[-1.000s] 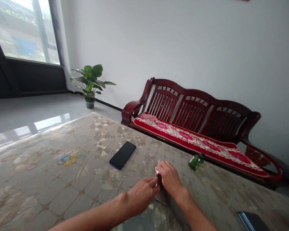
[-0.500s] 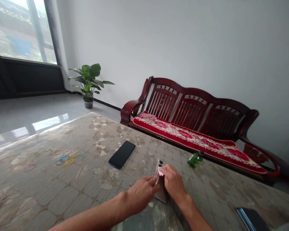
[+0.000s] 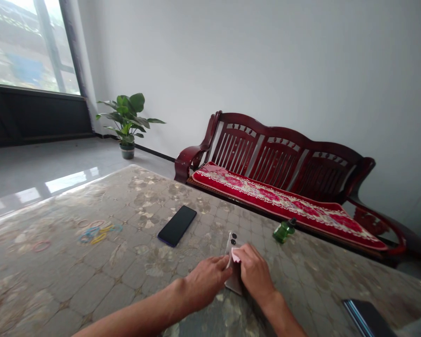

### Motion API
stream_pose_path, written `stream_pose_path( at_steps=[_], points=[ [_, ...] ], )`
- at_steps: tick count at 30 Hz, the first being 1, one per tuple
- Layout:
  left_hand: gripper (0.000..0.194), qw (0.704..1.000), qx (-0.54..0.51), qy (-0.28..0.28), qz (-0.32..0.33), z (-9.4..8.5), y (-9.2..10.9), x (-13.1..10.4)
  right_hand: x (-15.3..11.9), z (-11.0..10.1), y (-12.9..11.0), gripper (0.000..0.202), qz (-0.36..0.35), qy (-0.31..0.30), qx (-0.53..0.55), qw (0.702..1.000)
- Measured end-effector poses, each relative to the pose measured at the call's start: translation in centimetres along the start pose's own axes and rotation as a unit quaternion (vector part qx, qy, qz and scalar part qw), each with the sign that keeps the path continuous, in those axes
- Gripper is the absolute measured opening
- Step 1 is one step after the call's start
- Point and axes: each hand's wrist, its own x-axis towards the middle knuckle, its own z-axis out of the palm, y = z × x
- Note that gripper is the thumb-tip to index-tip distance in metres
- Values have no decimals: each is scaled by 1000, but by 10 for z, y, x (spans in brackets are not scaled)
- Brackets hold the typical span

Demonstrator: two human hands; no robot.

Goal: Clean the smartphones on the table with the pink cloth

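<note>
A silver smartphone (image 3: 234,280) lies back up on the table, two dark camera lenses at its far end. My left hand (image 3: 207,280) grips its left side, fingers along the edge and thumb on the back. In my right hand (image 3: 254,268), closed, is a small pale pink cloth (image 3: 235,255), pressed against the back of the phone a little below the lenses. Part of the phone is hidden under both hands. Left of them lies a second phone (image 3: 177,225), dark screen up. A green bottle (image 3: 284,230) with a black top stands beyond my right hand.
The table (image 3: 133,276) has a patterned cover under clear plastic. Several coloured rubber bands (image 3: 97,234) lie at the left. Dark flat items (image 3: 366,318) lie near the right front. A wooden bench (image 3: 273,152) with a red mat stands behind, a potted plant (image 3: 127,126) farther left.
My right hand has slid the pink cloth down the phone's back, away from the lenses and towards me. My left hand has stayed on the phone. The view has shifted slightly.
</note>
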Motion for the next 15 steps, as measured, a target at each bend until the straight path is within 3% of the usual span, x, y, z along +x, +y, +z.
stream_pose_path(
  at_steps=[3,9,15],
  points=[
    [24,1000,8,1,-3,-2,1,-1,5,3,7,36,22,3,-15,1000],
    [21,1000,9,-2,-4,-5,1,-2,42,5,21,28,81,4,-66,995],
    [22,1000,-7,-7,-8,-3,0,-1,11,0,9,29,36,-6,-67,997]
  ],
)
